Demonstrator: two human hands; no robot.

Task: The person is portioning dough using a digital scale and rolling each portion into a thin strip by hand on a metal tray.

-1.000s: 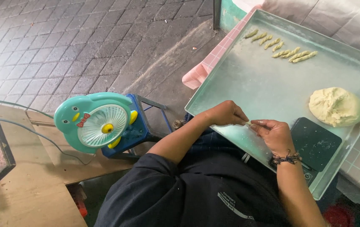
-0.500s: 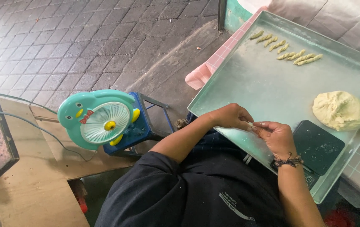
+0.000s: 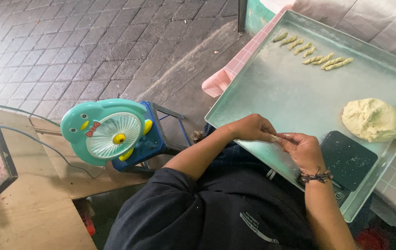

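An outdoor food-making spot: paved brick ground [image 3: 68,41], a metal baking tray [image 3: 281,92], dough lump [image 3: 373,119]

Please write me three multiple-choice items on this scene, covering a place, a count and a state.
1. Where is the dough lump?
A. on the tray's right side
B. on the floor
C. on the fan

2. How many twisted dough sticks lie at the tray's far end?
A. two
B. seven
C. fifteen

3. What are the hands doing?
A. resting apart
B. pinching a small dough piece together
C. gripping the fan

Answers: 1 A, it sits beside the dark scale. 2 B, seven show. 3 B, left hand and right hand meet fingertip to fingertip.
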